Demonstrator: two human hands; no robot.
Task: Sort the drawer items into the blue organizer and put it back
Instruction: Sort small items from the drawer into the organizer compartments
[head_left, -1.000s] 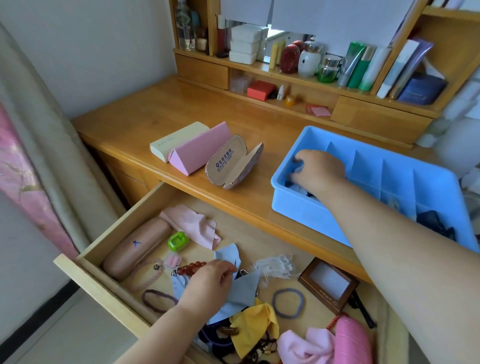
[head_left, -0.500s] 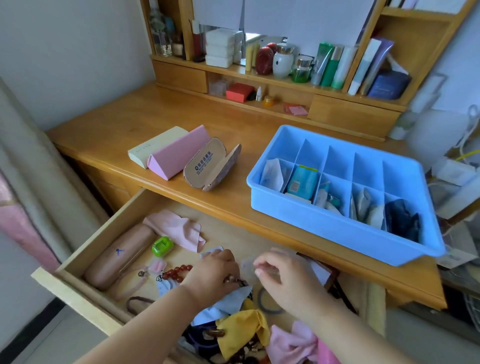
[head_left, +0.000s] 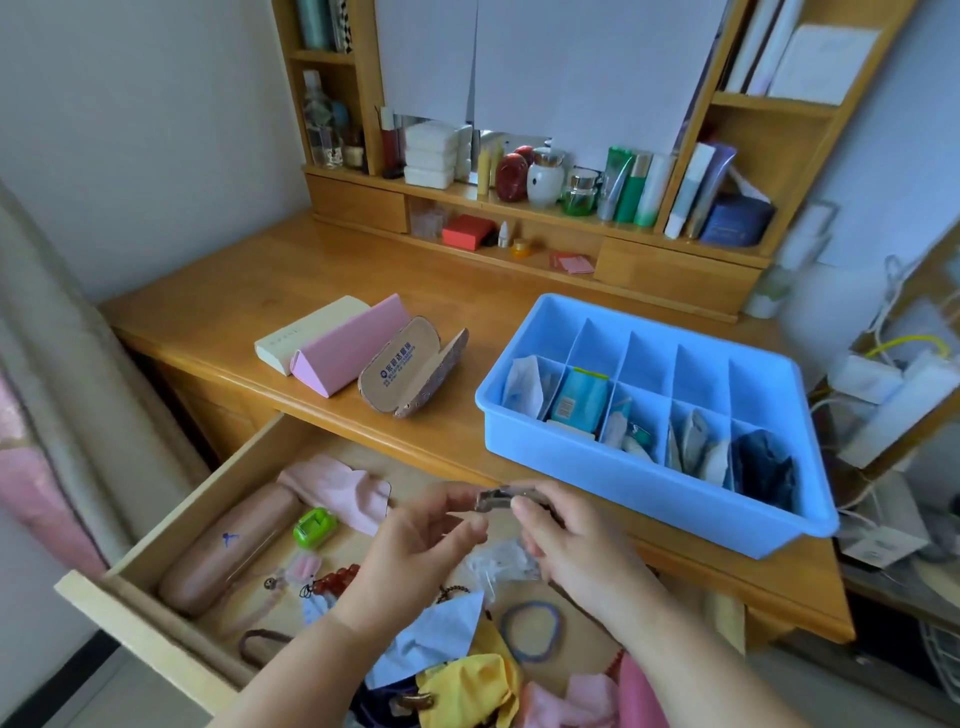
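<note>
The blue organizer (head_left: 649, 486) sits on the desk at the right, its near compartments holding packets and cloths. The open drawer (head_left: 150, 618) below holds a brown glasses case (head_left: 228, 548), a green gadget (head_left: 313, 527), pink cloth (head_left: 337, 488), beads, hair ties and cloths. Above the drawer, my left hand (head_left: 415, 551) and my right hand (head_left: 571, 545) pinch a small clear plastic packet (head_left: 504, 499) between their fingertips. A bit of clear plastic hangs under my right hand.
On the desk lie a cream box (head_left: 306, 332), a pink triangular case (head_left: 353, 343) and an open brown glasses case (head_left: 410, 371). Shelves at the back carry bottles and jars. A power strip (head_left: 883, 395) and cables sit at the right.
My right hand left the organizer and came down to the drawer. Both hands then rose from the drawer with the small clear packet between them.
</note>
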